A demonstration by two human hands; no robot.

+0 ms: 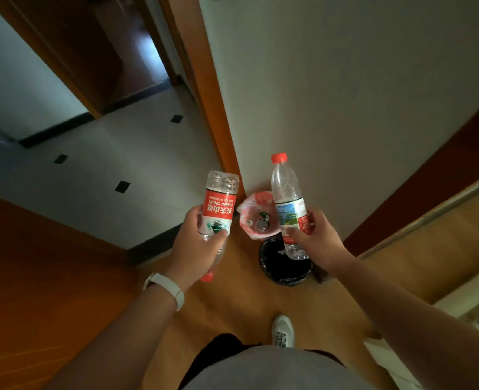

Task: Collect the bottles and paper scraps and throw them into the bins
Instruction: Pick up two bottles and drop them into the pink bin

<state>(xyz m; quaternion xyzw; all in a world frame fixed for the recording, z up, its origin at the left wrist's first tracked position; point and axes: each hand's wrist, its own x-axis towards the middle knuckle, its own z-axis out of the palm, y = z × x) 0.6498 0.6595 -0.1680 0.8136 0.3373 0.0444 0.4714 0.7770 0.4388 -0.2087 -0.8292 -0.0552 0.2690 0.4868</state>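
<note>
Standing over two bins at the foot of a white wall [345,108]. Gripping a red-label bottle [220,204] in the left hand [201,243], fingers curled round its middle, cap end pointing down at the floor. Gripping a second bottle [286,192] in the right hand [314,235], thumb and fingers round the label, red cap up. Holding both in the air, the second directly above the bins, neither yet let go.

Judging progress as partway. At least two bottles already lying inside the red-lined bin [246,232], so some collecting looks done. Left to do: dropping these two in. No paper scraps in view; cannot tell whether binned or yet to be gathered. Inside of the black-lined bin [283,274] partly hidden behind the right-hand bottle.

Around: white band [168,288] on the left wrist, white shoe [283,330] on the wooden floor just short of the bins, orange door frame [204,80] beside them, tiled floor [120,153] beyond. Nothing between bottles and bin mouths. Likeliest snag: two openings touching, tight against the wall, easy to miss or mix up.
</note>
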